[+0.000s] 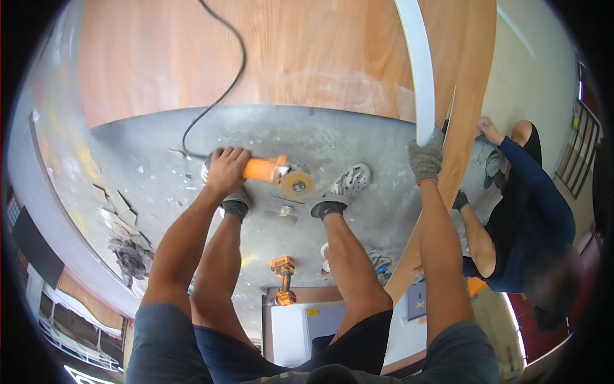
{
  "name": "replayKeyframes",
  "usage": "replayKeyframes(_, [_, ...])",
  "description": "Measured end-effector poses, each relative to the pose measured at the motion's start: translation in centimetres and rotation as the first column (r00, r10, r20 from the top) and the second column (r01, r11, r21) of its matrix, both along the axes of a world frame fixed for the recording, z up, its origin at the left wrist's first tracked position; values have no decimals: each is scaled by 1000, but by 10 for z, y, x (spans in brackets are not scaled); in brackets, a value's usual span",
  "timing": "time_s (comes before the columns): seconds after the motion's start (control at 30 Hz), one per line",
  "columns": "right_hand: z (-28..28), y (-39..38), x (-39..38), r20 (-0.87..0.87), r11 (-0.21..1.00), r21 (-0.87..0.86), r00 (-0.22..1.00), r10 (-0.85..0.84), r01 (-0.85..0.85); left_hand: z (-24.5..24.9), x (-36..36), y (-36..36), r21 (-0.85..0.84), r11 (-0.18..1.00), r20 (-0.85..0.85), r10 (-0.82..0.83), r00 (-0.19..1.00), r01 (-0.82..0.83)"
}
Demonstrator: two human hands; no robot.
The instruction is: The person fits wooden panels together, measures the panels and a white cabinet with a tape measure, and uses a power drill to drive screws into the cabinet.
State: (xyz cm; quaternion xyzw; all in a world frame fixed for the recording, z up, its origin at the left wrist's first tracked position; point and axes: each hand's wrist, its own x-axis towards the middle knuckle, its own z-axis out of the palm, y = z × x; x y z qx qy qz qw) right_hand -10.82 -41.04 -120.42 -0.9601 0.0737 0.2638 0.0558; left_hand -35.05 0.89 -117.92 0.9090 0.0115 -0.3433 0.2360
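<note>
My left hand, bare, is wrapped round the body of an orange angle grinder. The grinder's round yellowish disc points to the right, above the floor between my feet. A black cord runs from the tool's rear up across the wood-grain panel. On my right hand is a grey knitted glove, its fingers closed round the lower end of a long white strip. That strip extends upward over the panel's right part. Beside this hand stands the edge of a long wooden board.
Another person squats at the right, one hand near the board. An orange cordless drill stands behind my feet. Broken tile pieces and a dark crumpled heap lie on the dusty grey floor at left.
</note>
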Motion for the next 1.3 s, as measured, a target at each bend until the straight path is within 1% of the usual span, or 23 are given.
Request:
replayKeyframes(0.1, [18, -11, 31, 12, 999, -21, 1000, 25, -24, 44, -14, 31, 28, 983, 51, 182, 982, -183])
replayKeyframes(0.2, [31, -19, 46, -27, 999, -38, 999, 30, -31, 75, -42, 53, 169, 931, -4, 330, 944, -325])
replayKeyframes(0.27, [26, -19, 49, 8, 1000, 21, 1000, -11, 11, 92, -55, 70, 195, 907, 4, 379, 925, -372])
replayKeyframes(0.3, [24, -14, 51, 28, 999, 48, 999, -20, 19, 94, -59, 78, 244, 859, 30, 458, 889, -451])
replayKeyframes(0.33, [24, -6, 55, 94, 997, 55, 994, 54, -59, 98, -63, 87, 288, 801, 59, 533, 844, -525])
replayKeyframes(0.37, [27, 3, 56, 161, 989, 56, 979, 125, -136, 103, -73, 95, 307, 780, 106, 542, 834, -546])
replayKeyframes(0.43, [60, 14, 33, 16, 997, -24, 997, 75, -74, 122, -104, 104, 321, 749, 197, 546, 814, -580])
replayKeyframes(0.47, [63, 15, 27, -15, 1000, 12, 999, 28, -28, 134, -107, 107, 332, 698, 156, 623, 767, -635])
replayKeyframes(0.53, [70, 22, 10, 18, 1000, 8, 1000, 22, -22, 145, -109, 119, 332, 610, 158, 715, 681, -719])
replayKeyframes(0.6, [100, 49, -10, 40, 1000, 6, 999, -24, 23, 161, -134, 127, 352, 554, 162, 758, 632, -754])
replayKeyframes(0.7, [141, 112, 2, -69, 952, 120, 959, -273, 280, 166, -137, 138, 361, 452, 170, 828, 535, -815])
replayKeyframes(0.73, [154, 123, -2, -71, 955, 117, 962, -264, 271, 183, -143, 143, 380, 416, 143, 856, 497, -826])
replayKeyframes(0.8, [169, 139, -12, -133, 929, 107, 931, -339, 353, 192, -164, 154, 384, 390, 168, 862, 479, -837])
replayKeyframes(0.83, [169, 144, -14, -135, 933, 104, 934, -331, 345, 190, -176, 157, 386, 371, 197, 862, 468, -845])
replayKeyframes(0.9, [155, 139, -20, -2, 994, 32, 995, -102, 102, 167, -180, 170, 332, 341, 187, 890, 415, -879])
replayKeyframes(0.93, [148, 134, -25, 46, 1000, -1, 999, -8, 8, 158, -207, 170, 386, 346, 257, 850, 460, -855])
replayKeyframes(1.0, [128, 125, -22, 89, 997, -23, 993, 82, -80, 158, -218, 183, 304, 412, 258, 833, 490, -859])
replayKeyframes(1.07, [98, 117, -9, 115, 998, 3, 992, 59, -60, 139, -228, 198, 343, 500, 222, 780, 585, -795])
replayKeyframes(1.1, [81, 116, -4, 114, 998, 13, 992, 52, -54, 135, -240, 206, 375, 504, 187, 781, 596, -778])
replayKeyframes(1.13, [88, 149, 15, 11, 1000, -3, 1000, 28, -28, 133, -254, 212, 405, 508, 151, 782, 604, -760])
replayKeyframes(1.2, [69, 161, 25, -148, 994, -102, 989, 14, -29, 111, -271, 224, 440, 544, 106, 758, 644, -714])
replayKeyframes(1.27, [43, 174, 29, -201, 990, -112, 978, 58, -82, 93, -292, 236, 471, 580, 59, 731, 680, -664])
replayKeyframes(1.3, [23, 184, 22, -186, 981, -167, 980, 63, -95, 87, -301, 243, 489, 601, 17, 718, 696, -632])
